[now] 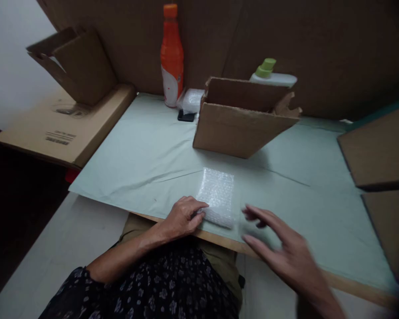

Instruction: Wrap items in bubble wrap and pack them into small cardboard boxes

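Note:
A flat piece of clear bubble wrap (217, 190) lies near the front edge of the table, its near edge folded over. My left hand (187, 214) pinches the wrap's near left corner between thumb and fingers. To the right of the wrap, apart from it, my right hand (281, 246) hovers with thumb and fingers spread and nothing between them; motion blurs it a little. An open cardboard box (228, 128) stands just beyond the wrap, and its inside is mostly hidden.
At the back stand an orange bottle (172, 57) and a white bottle with a green cap (266, 68). Beside the box are more bubble wrap (192, 101) and a small black item (186, 116). Cardboard boxes sit left (86, 66) and right (379, 150) on or by the cloth-covered table (119, 164).

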